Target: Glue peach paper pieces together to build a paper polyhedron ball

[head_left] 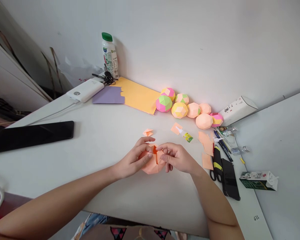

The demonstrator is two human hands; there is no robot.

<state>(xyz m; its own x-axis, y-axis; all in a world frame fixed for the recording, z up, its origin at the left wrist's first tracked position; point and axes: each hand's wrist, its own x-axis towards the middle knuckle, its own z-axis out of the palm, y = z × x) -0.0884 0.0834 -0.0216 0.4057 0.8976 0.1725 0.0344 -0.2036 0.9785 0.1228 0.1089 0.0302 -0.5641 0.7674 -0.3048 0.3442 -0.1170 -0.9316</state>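
Between my hands is a peach folded-paper ball [152,168] with an opening at its top that shows a darker orange inside. My left hand [136,156] grips its left side, thumb on the near face and fingers over the top. On the right, my right hand [175,156] pinches the paper edge beside the opening. Just beyond them lies a small folded peach paper piece [148,132]. A small glue bottle [186,134] rests to the right, its white nozzle over a peach paper square [175,128].
Several finished paper balls [179,110] line the wall. Yellow card [140,96] and purple card [108,95] lie behind. Scissors [217,161], a phone [230,180], pens [223,145] and peach scraps [206,142] are at right; a power bank [86,90] and black device [32,135] at left.
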